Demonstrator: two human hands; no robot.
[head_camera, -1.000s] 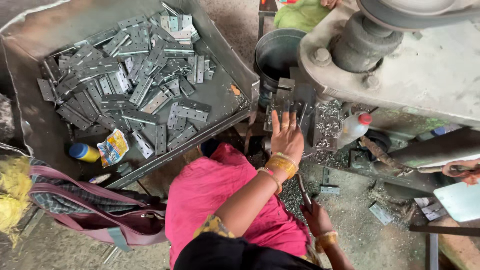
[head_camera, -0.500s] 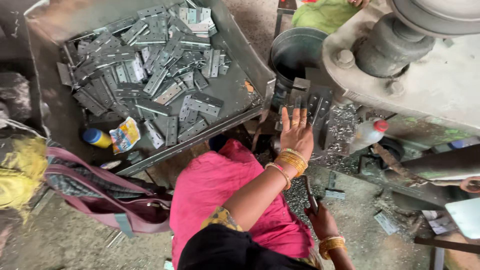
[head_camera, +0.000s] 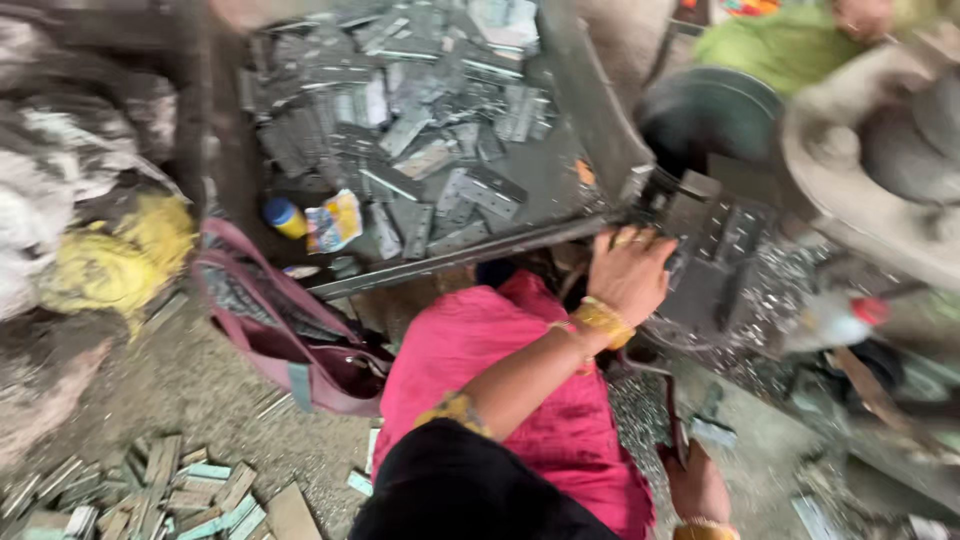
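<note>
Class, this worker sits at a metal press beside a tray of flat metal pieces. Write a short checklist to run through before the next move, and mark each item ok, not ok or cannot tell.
1. Left hand clear of the press bed: not ok, it rests at the bed's edge.
2. Right hand steady on the thin rod: cannot tell, blurred and partly out of view.
3. Supply of metal pieces in the tray: ok, many lie there.
4. Piece seated square on the bed: cannot tell, motion blur.
5. Floor around the knees tidy: not ok, metal strips and scrap lie scattered.
</note>
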